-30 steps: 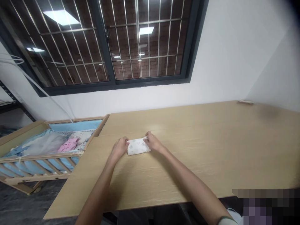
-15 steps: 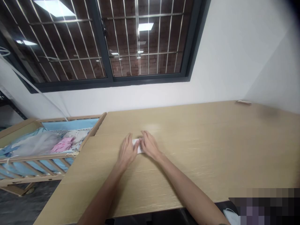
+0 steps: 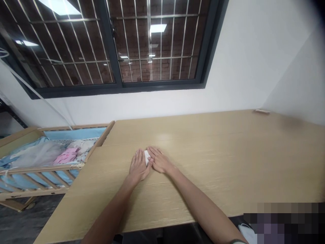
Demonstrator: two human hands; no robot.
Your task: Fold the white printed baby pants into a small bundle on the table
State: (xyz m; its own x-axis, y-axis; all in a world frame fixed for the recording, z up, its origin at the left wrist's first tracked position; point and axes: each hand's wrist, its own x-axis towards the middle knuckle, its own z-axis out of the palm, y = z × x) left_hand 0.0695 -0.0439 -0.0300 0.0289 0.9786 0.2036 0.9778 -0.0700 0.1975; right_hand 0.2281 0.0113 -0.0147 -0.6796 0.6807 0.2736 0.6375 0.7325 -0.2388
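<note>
Reaching out from the near edge of the wooden table (image 3: pixel 228 162), two bare forearms cross the tabletop toward its left half. The left hand (image 3: pixel 139 166) lies flat, palm down, fingers stretched out and curled round nothing. The right hand (image 3: pixel 158 162) lies the same way just beside it, the two nearly meeting at the thumbs. Under and between them sits a small folded white cloth (image 3: pixel 146 156), pressed onto the wood rather than grasped, nearer the left edge than the right and about midway between the near and far edges. The hands cover most of it, so only a narrow strip shows and its folds cannot be made out. Past the left edge, close against the table, stands a wooden crib (image 3: pixel 83 164) lined in blue, with a pink garment (image 3: pixel 66 156) and pale bedding inside. Near the far right corner lies a small flat pale piece (image 3: pixel 261 111), well apart from the hands. Behind the far edge rises a white wall (image 3: pixel 241 67) with a dark-framed barred window (image 3: pixel 122 86).
</note>
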